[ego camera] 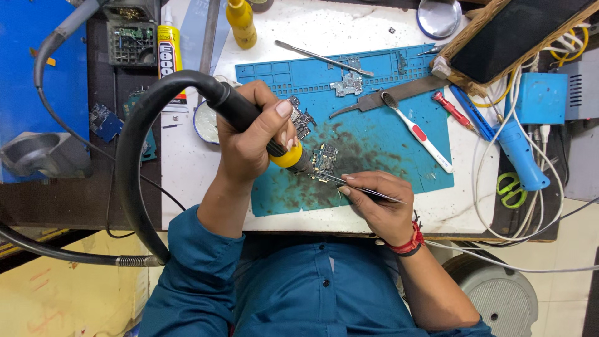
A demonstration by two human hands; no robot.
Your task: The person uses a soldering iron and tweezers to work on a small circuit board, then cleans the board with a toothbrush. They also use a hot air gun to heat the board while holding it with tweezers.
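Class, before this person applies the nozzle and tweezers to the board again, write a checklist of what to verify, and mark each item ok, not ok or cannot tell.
1. Left hand grips the hot-air handle firmly: ok.
2. Nozzle tip aimed at the circuit board: ok.
3. Right hand holds the tweezers, tips at the board's edge: ok.
4. Board lies on the blue mat, not the bare table: ok.
5. Toothbrush and loose parts lie apart from the nozzle: ok.
6. Tweezers actually pinch a part: cannot tell.

Electronics repair workshop, blue repair mat (374, 81), circuit boards (324, 161)
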